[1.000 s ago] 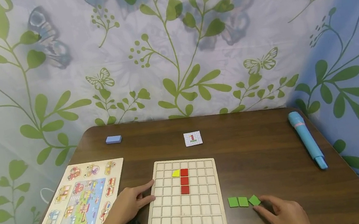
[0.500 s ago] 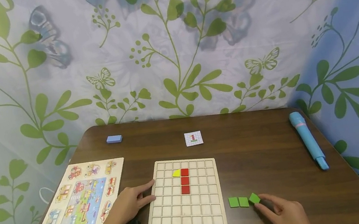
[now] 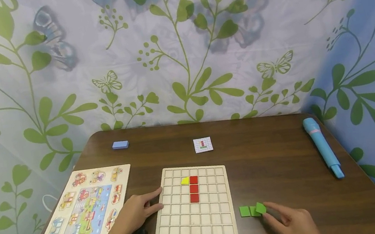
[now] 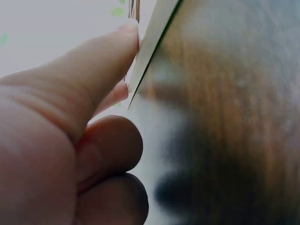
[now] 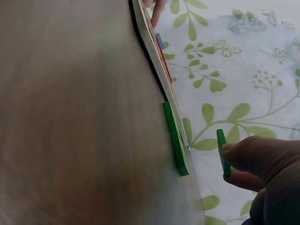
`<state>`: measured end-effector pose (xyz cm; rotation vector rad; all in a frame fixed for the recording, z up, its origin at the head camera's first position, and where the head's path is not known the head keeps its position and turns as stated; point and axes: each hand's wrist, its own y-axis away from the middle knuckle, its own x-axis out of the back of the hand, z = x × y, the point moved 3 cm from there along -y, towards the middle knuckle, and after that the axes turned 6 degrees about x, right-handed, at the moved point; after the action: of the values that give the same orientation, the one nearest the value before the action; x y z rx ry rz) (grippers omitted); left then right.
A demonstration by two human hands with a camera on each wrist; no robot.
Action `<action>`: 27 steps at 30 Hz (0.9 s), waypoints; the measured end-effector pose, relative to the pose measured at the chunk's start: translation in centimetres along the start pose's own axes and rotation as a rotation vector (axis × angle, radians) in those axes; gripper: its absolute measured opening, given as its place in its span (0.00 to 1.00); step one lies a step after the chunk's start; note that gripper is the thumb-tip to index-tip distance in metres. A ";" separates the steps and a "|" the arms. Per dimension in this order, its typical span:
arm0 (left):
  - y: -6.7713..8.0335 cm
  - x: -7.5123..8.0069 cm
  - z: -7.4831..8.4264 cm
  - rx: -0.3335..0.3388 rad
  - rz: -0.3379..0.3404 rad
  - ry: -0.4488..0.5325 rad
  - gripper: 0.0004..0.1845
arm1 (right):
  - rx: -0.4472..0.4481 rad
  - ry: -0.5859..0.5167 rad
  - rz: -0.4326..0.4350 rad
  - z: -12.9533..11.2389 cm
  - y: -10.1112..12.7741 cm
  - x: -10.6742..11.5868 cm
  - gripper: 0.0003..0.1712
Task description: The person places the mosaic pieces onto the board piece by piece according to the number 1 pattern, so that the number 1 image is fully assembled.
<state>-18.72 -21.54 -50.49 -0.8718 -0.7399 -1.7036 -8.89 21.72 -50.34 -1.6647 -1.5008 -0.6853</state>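
My right hand (image 3: pixel 292 222) pinches a green square tile (image 3: pixel 260 208) between thumb and finger. The right wrist view shows this green tile (image 5: pixel 223 152) lifted off the table, apart from two green tiles (image 5: pixel 175 138) lying flat. In the head view the held tile partly covers one lying tile (image 3: pixel 253 211); the other (image 3: pixel 244 211) lies to its left. A wooden grid board (image 3: pixel 196 223) lies left of them, with a yellow piece (image 3: pixel 185 181) and three red square tiles (image 3: pixel 194 189) in its cells. My left hand (image 3: pixel 135 213) touches the board's left edge with extended index finger and thumb.
A wooden vehicle puzzle (image 3: pixel 126 172) lies left, partly behind my left forearm. Further back are a blue block (image 3: pixel 120 144) and a small pattern card (image 3: pixel 203 145). A blue toy microphone (image 3: pixel 323 148) lies near the table's right edge. A leaf-patterned curtain (image 3: pixel 155 97) hangs behind.
My right hand has raised the rightmost green tile off the table and moved it left, over the neighbouring tile. My left hand stays at the board's edge.
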 end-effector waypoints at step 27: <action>-0.1 -0.1 0.0 0.007 0.002 0.009 0.29 | 0.621 -0.107 0.162 -5.2 -3.5 -0.6 0.22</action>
<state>-18.82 -21.50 -50.57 -0.8589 -0.7389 -1.7013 -11.85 17.10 -47.26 -1.3271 -1.4379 -0.0238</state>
